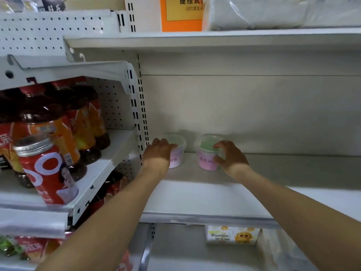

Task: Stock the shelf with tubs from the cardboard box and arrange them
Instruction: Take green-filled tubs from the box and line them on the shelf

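Tubs stood upright, side by side but apart, at the back left of the shelf [214, 198]. The left hand [159, 151] covered the left tub [178, 154], fingers [171, 146] curled over its lid. The right hand [231, 156] gripped the right tub [207, 161] at rim and wall. Each was a lidded translucent plastic pot with a pink label, probably light, fairly stiff and slightly slippery. A hold round the wall below the rim appeared safest. The right tub showed green contents; those of the left tub could not be made out
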